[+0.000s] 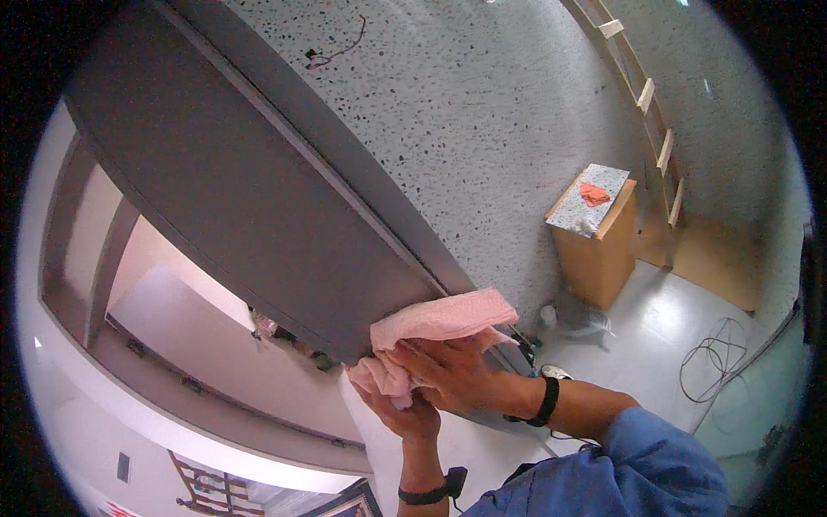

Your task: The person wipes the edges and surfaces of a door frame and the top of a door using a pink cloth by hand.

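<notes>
A pink cloth (446,316) lies bunched and folded against the lower part of a wide dark grey door-frame panel (245,194). My right hand (459,375) presses on the folded part, fingers spread over the cloth and the panel's face. Below it, my left hand (410,417) grips the crumpled end of the same cloth at the panel's edge. Cloth hides some of the fingertips of both hands. A long groove (310,152) runs along the panel. Dark bands circle both wrists, and the left one carries a small black device (456,481).
A speckled wall (465,129) adjoins the panel, with loose wires (339,55) sticking out. To the right stand a brown box (591,265) bearing an orange cloth (594,194) and a wooden ladder (646,97). Coiled cable (714,362) lies on the floor. Hinges (190,384) line the opposite jamb.
</notes>
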A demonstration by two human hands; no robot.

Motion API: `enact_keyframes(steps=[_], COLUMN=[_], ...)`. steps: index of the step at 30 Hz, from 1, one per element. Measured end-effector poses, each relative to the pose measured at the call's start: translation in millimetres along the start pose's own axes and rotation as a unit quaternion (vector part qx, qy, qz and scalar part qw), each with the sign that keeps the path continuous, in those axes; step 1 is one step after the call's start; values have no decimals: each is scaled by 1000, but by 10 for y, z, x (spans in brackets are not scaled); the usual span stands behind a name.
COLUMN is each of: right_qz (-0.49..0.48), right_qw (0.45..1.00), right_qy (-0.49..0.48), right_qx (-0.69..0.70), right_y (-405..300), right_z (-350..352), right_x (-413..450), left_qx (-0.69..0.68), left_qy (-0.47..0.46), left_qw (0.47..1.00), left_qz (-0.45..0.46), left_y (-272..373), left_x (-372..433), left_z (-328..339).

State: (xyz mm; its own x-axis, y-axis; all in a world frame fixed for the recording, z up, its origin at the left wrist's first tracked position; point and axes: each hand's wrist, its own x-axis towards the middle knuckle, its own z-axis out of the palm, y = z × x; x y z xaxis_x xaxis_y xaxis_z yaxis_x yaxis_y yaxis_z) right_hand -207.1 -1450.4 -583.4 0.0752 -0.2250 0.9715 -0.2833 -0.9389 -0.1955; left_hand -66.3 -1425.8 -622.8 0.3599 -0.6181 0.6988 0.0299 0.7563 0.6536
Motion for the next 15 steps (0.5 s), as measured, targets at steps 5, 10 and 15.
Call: enact_keyframes(steps=[5, 10, 15], right_qz=[65, 227, 191], right_qw=[992, 948, 952], right_qy=[-93, -176, -180], right_qx=[51, 139, 158], right_y=[7, -90, -71], right_z=[123, 132, 42], right_x=[-626, -1284, -1062], left_qx=[419, -169, 410], left_qy=[-130, 55, -84], left_qw=[897, 952, 908], left_qz=[59, -250, -2], left_y=[-349, -540, -611], left_x=[-471, -1155, -972], left_z=[-192, -228, -389])
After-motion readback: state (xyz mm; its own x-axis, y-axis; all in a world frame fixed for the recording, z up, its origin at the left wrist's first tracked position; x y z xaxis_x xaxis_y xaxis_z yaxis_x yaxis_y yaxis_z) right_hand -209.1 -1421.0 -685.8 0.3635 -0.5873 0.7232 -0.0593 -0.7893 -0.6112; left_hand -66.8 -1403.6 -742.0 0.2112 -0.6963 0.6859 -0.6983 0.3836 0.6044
